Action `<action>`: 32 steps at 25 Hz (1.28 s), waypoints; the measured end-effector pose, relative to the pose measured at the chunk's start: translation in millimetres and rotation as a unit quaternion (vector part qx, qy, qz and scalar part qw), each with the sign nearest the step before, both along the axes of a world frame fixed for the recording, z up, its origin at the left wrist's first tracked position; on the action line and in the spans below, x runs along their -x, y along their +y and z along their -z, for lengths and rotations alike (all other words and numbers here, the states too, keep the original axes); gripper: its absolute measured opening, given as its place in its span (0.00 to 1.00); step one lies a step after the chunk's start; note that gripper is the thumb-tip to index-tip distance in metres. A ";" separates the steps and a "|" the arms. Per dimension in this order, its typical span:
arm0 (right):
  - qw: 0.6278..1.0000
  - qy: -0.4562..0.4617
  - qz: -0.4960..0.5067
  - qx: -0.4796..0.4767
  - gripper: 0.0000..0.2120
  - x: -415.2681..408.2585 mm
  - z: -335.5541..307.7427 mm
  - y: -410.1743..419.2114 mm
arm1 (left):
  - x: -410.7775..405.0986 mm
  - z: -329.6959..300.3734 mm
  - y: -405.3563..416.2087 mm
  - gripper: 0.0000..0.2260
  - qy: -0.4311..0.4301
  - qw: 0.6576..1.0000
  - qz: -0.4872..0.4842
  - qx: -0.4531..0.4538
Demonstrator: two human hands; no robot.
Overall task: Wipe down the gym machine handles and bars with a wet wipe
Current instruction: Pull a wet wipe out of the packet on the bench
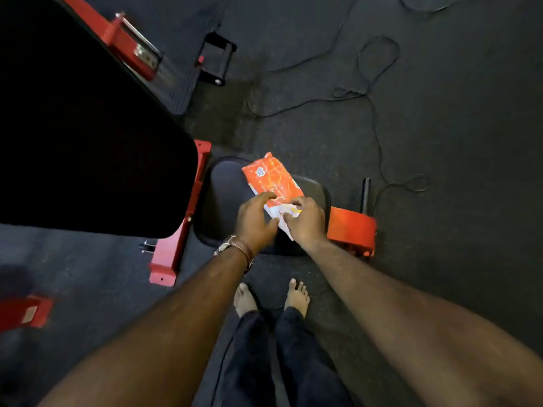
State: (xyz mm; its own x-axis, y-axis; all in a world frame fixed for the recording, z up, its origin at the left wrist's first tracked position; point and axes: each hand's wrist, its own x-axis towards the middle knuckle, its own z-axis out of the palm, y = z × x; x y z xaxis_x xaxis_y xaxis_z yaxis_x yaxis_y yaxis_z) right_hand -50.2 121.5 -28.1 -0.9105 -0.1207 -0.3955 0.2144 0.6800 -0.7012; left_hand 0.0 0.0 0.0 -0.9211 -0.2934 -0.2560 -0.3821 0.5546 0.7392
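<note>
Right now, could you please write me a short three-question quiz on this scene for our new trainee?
1. True or false: the orange wipes pack lies on the floor.
2. The pack rests on: A) the black seat pad B) a shelf C) a red frame foot.
3. Which hand wears the wrist bands?

Key: 1. False, it lies on the pad. 2. A. 3. The left hand; the right hand is bare. Both hands are at the pack's near end.

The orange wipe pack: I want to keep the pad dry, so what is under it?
The orange wipe pack lies on a black seat pad. Both hands, left and right, cover its near end, so what lies beneath there is hidden.
</note>
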 end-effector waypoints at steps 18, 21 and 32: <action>0.987 -0.060 0.149 0.015 0.11 44.9 66.8 -26.9 | 47.0 120.1 -4.5 0.29 0.041 0.995 0.093 0.005; 0.980 -0.059 0.187 0.011 0.06 49.6 61.3 -26.8 | 45.1 124.7 -7.6 0.30 0.066 0.992 0.102 0.019; 0.975 -0.139 0.158 -0.076 0.07 77.0 30.3 -44.6 | 44.7 130.2 -7.2 0.40 0.030 0.997 0.068 0.019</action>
